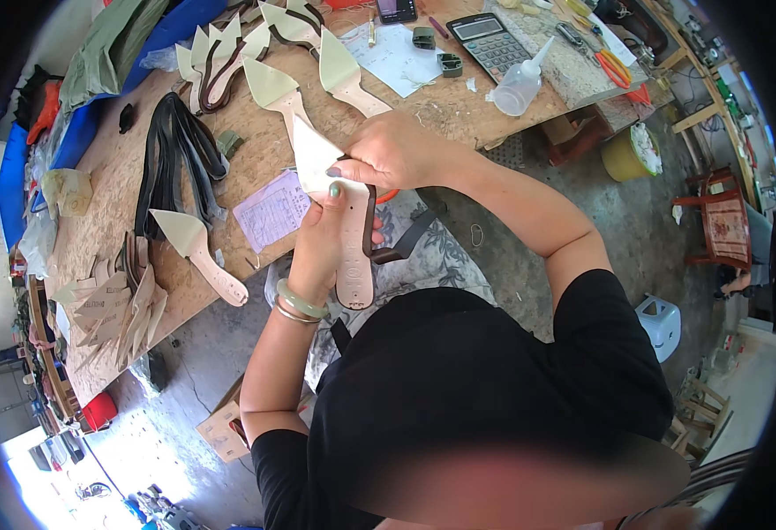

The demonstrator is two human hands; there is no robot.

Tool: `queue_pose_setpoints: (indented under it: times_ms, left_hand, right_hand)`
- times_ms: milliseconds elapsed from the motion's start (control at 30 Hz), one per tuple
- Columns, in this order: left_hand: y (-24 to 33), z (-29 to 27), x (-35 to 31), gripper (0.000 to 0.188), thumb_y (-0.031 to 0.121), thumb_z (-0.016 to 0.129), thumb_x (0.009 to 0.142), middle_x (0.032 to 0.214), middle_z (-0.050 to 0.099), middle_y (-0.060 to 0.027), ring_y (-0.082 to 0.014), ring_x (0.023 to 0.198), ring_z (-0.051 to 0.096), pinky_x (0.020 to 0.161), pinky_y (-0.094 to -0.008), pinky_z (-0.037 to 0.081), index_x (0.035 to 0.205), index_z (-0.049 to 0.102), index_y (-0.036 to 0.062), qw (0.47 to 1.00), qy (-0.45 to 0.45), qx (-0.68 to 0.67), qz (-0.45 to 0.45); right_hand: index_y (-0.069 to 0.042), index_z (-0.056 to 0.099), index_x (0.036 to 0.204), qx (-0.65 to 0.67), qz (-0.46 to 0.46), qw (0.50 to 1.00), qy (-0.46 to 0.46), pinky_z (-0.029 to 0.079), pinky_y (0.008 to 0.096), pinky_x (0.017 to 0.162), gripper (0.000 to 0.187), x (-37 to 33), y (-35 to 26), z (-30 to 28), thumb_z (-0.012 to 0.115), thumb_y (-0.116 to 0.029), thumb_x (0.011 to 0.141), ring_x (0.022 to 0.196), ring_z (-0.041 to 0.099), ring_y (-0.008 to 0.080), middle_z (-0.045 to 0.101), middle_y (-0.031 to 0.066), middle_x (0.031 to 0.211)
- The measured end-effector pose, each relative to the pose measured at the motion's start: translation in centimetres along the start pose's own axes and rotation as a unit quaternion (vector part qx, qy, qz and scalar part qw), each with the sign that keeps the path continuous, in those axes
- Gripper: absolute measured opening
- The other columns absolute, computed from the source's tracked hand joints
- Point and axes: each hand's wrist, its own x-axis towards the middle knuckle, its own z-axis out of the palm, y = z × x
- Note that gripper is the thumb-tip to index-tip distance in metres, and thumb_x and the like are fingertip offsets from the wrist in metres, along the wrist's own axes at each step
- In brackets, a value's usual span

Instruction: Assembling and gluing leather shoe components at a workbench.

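My left hand [322, 243] and right hand [388, 152] both grip a pale sole piece [339, 221], dark strap [372, 231] at its 3 o'clock, above the table [256, 168].

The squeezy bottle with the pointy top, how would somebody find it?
Start at the big wooden chipboard table and go to its far right corner. There, just right of the dark calculator, a clear plastic squeeze bottle lies tilted on the tabletop. It is the only see-through thing there, with a long thin nozzle pointing up and right, unlike the flat cream shoe pieces spread elsewhere.
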Motion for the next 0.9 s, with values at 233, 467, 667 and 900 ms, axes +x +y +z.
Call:
queue_pose_setpoints:
  times_ms: [233, 467, 667, 900]
  left_hand:
    - [-1.0, -0.1, 0.1, 0.044, 0.043, 0.043, 0.101, 0.08, 0.065, -0.0111, -0.0177, 0.06, 0.065, 0.054, -0.0286, 0.054, 0.105, 0.055, 0.0007, 0.99, 0.09, 0.034, 0.103]
    - [-1.5, -0.1, -0.8, 0.039, 0.038, 0.042, 0.103, 0.083, 0.065, -0.0119, -0.0185, 0.063, 0.065, 0.055, -0.0296, 0.055, 0.11, 0.051, 0.0007, 0.997, 0.043, 0.036, 0.058]
    - [-1.4, -0.1, -1.2, 0.038, 0.036, 0.04, 0.104, 0.083, 0.065, -0.0123, -0.0182, 0.063, 0.065, 0.055, -0.0292, 0.054, 0.113, 0.05, 0.0015, 0.995, 0.056, 0.026, 0.078]
    - [-2.0, 0.4, -0.9, 0.035, 0.035, 0.039, 0.104, 0.082, 0.065, -0.0132, -0.018, 0.063, 0.065, 0.055, -0.0294, 0.054, 0.111, 0.048, 0.0016, 0.98, 0.089, 0.041, 0.171]
  right_hand:
    - [-0.005, 0.066, 0.066, 0.073, 0.112, 0.99, 0.033, 0.045, 0.0405, 0.057, 0.03, -0.5, -1.5, -1.3, 0.07, -0.031, 0.08, 0.063, 0.06, 0.0309, 0.06, 0.0116, 0.064]
    - [-0.004, 0.063, 0.065, 0.052, 0.005, 0.998, -0.024, 0.045, 0.0425, 0.058, 0.025, -0.4, -1.5, -1.9, 0.068, -0.025, 0.077, 0.063, 0.059, 0.0325, 0.058, 0.0113, 0.063]
    - [-0.003, 0.065, 0.072, 0.045, 0.057, 0.997, -0.016, 0.046, 0.0378, 0.059, 0.023, -0.7, -2.6, -2.3, 0.073, -0.023, 0.077, 0.066, 0.06, 0.0261, 0.062, 0.0066, 0.07]
    - [-0.005, 0.067, 0.075, 0.083, 0.054, 0.992, 0.084, 0.048, 0.0369, 0.059, 0.017, -1.1, -3.8, -1.8, 0.073, -0.021, 0.075, 0.068, 0.062, 0.0262, 0.063, 0.0067, 0.072]
